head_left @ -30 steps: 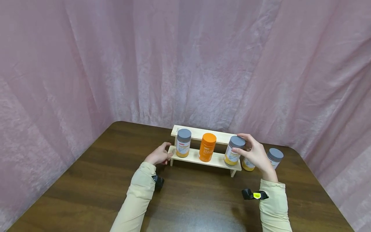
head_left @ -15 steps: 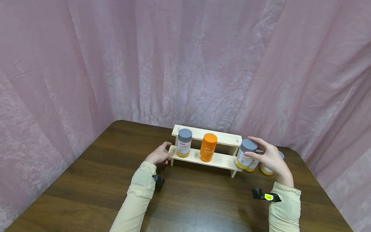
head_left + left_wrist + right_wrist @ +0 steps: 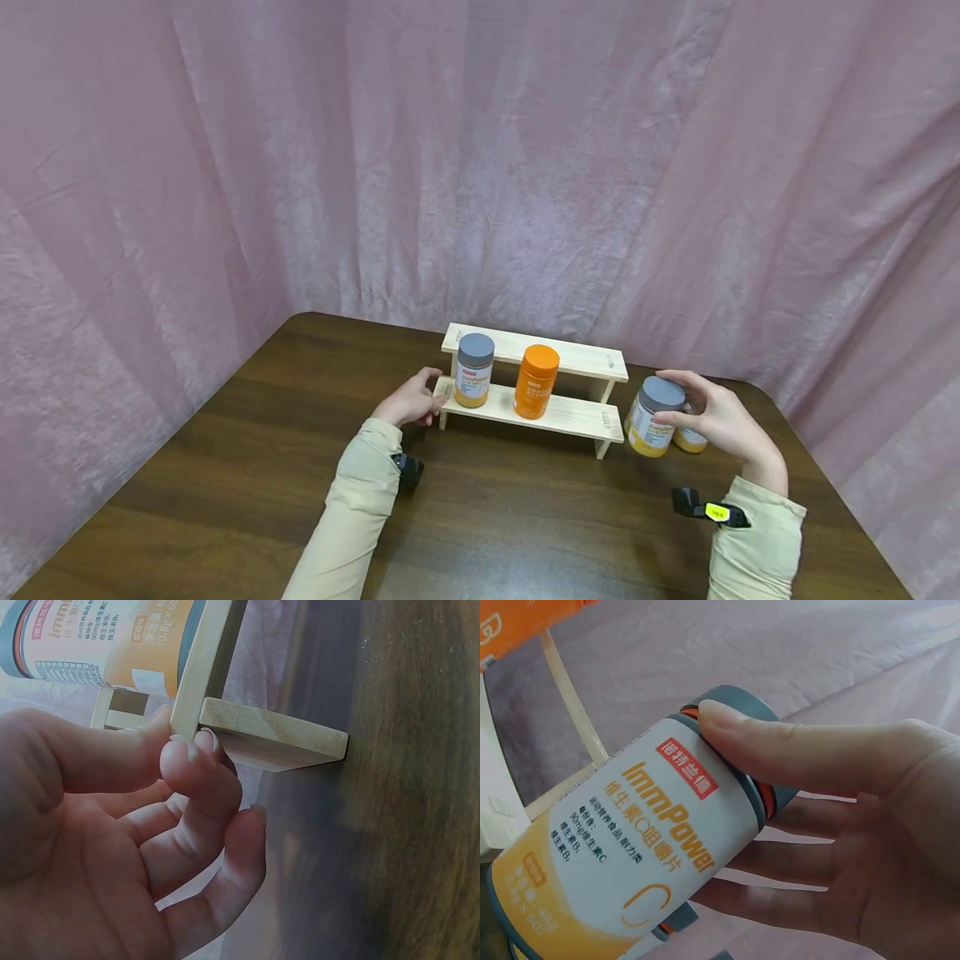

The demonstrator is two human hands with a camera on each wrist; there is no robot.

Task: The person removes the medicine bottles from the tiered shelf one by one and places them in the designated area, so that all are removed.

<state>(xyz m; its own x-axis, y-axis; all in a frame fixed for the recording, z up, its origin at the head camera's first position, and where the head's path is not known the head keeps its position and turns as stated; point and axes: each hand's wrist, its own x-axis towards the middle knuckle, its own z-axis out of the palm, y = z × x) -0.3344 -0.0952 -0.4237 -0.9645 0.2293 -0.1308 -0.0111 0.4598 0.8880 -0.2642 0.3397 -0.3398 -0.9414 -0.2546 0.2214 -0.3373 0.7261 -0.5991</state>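
Observation:
At the right end of a two-tier wooden shelf (image 3: 573, 413), my right hand (image 3: 727, 421) grips a vitamin C bottle (image 3: 649, 429) with a grey lid and a white-and-yellow label. In the right wrist view, the thumb presses near the lid and the fingers curl behind the bottle (image 3: 641, 832). My left hand (image 3: 408, 402) pinches the left end of the lower plank between thumb and fingers, also seen in the left wrist view with the plank (image 3: 196, 671). On that plank stand a grey-lidded bottle (image 3: 473, 375) and an orange bottle (image 3: 536, 387).
Behind the right hand, another grey-lidded bottle (image 3: 690, 440) stands on the brown table (image 3: 510, 517), partly hidden. A sliver of one more shows behind the held bottle. A pink curtain (image 3: 480, 167) hangs behind the table.
My right hand has carried the grey-lidded bottle off the right part of the lower plank, rightwards past the shelf's end. The left hand has stayed on the plank.

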